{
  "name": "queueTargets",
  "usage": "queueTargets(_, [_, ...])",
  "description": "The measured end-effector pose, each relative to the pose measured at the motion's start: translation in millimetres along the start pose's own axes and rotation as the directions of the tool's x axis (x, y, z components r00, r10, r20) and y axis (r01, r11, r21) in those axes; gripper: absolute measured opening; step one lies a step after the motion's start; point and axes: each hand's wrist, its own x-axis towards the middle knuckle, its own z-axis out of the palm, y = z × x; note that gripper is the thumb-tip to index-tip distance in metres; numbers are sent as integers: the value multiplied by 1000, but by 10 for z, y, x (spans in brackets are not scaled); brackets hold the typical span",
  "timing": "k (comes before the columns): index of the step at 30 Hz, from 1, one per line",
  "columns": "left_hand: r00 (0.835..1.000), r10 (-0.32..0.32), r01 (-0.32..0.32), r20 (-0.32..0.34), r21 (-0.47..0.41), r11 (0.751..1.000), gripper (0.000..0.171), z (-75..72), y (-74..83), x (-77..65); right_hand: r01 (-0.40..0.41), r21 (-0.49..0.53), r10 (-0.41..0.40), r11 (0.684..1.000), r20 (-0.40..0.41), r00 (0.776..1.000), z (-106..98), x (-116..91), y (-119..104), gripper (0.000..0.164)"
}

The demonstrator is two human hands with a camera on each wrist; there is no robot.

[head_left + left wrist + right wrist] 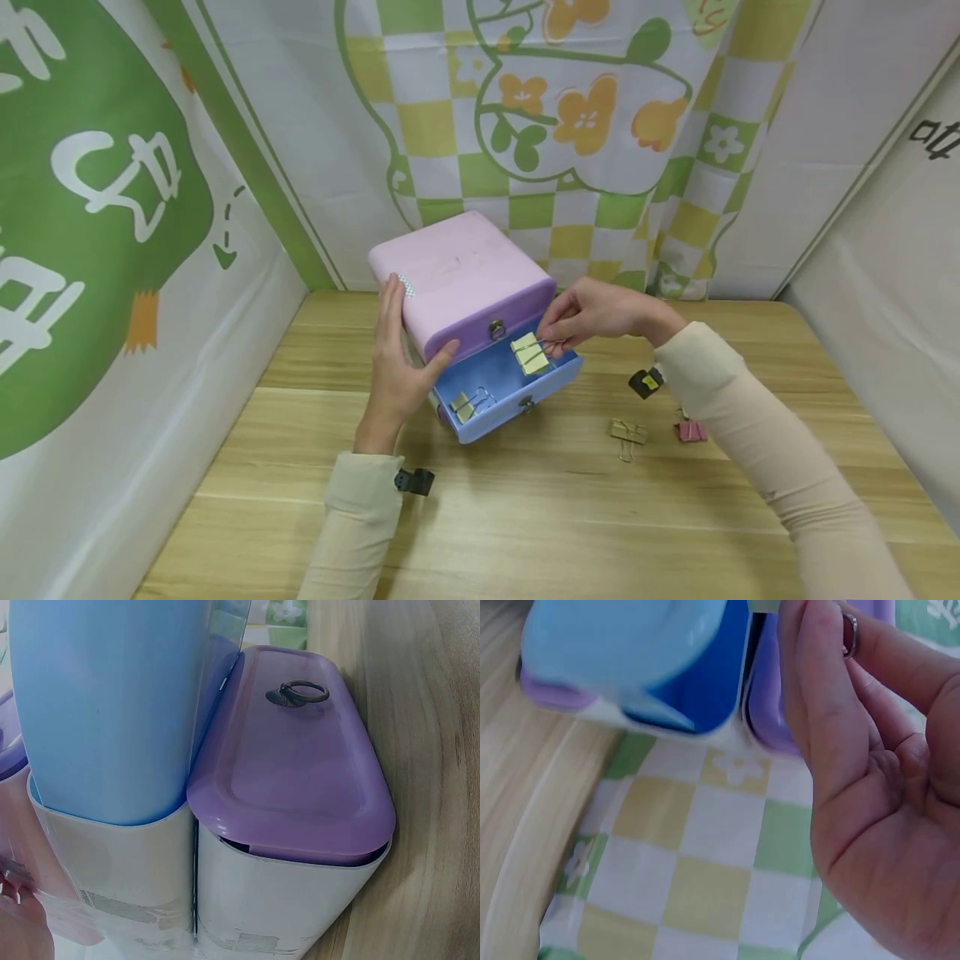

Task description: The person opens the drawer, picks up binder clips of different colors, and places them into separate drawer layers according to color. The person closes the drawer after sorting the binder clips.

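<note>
A small chest of drawers (465,275) with a pink top stands on the table, its blue drawer (487,367) pulled out. My left hand (397,367) rests along the chest's left side, fingers straight and thumb at the front edge. Above the drawer, my right hand (581,317) pinches a pale yellow binder clip (531,354) by its wire handle; in the right wrist view the metal loop (850,634) shows between thumb and fingers. Another yellow binder clip (462,407) lies inside the drawer at its left end. The purple drawer (300,765) below is nearly closed.
On the table (525,525), right of the chest, lie a gold binder clip (628,431) and a pink binder clip (691,431), the latter near my right sleeve. A patterned curtain (540,142) hangs behind the chest.
</note>
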Motion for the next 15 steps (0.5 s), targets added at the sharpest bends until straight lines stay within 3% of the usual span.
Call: queueTargets(15, [1000, -2, 2, -3, -5, 1000, 108, -13, 24, 3, 0, -38, 5, 999, 133, 991, 466, 309, -122, 22])
